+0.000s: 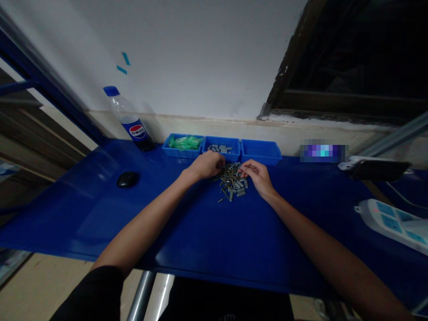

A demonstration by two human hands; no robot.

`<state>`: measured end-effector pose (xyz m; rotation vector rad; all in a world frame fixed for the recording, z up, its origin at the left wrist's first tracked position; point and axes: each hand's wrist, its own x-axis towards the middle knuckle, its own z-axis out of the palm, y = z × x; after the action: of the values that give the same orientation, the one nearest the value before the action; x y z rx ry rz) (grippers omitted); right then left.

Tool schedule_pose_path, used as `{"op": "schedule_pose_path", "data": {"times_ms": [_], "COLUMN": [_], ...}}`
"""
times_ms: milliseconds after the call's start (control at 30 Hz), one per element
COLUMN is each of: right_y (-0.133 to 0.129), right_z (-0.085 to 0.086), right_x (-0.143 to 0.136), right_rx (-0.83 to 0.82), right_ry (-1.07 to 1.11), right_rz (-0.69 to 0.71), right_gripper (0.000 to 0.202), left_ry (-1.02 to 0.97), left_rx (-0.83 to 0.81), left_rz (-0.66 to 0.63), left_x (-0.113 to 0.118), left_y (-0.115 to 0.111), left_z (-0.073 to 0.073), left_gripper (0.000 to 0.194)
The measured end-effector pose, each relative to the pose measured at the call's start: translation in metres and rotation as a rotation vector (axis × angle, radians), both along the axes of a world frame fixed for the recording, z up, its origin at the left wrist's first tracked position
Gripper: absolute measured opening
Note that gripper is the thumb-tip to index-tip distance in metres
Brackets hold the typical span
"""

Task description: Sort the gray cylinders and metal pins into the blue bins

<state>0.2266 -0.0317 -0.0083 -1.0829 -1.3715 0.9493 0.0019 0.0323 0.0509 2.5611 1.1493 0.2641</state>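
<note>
A loose pile of thin brass-coloured screw-like pieces (228, 173) and short grey cylinders (240, 191) lies on the blue table between my hands. My left hand (210, 164) is at the pile's left edge, just in front of the middle blue bin (230, 157). Its fingers are curled together, and whatever they hold is hidden. On the pile's right side, my right hand (258, 174) has thumb and fingertips pinched together. Something small may be at its fingertips, too small to name. Grey cylinders also lie in the middle bin.
A left blue bin (182, 153) holds green plastic bags; a right blue bin (262, 151) adjoins the middle one. A Pepsi bottle (133, 127) and black mouse (127, 179) stand left. At right are a phone (379, 170) and white power strip (394, 223). The wall borders the table's back.
</note>
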Motion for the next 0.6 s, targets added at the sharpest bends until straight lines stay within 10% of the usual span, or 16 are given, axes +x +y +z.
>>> {"op": "schedule_pose_path", "data": {"times_ms": [600], "right_y": [-0.0004], "right_z": [0.0019], "right_x": [-0.0006], "right_rx": [-0.01], "right_ry": [-0.006], "right_rz": [0.001], "right_gripper": [0.013], "left_ry": [0.019], "left_rx": [0.132], "left_rz": [0.098], "left_x": [0.0044], "left_y": [-0.0035], "left_z": [-0.0019], "left_gripper": [0.024]}}
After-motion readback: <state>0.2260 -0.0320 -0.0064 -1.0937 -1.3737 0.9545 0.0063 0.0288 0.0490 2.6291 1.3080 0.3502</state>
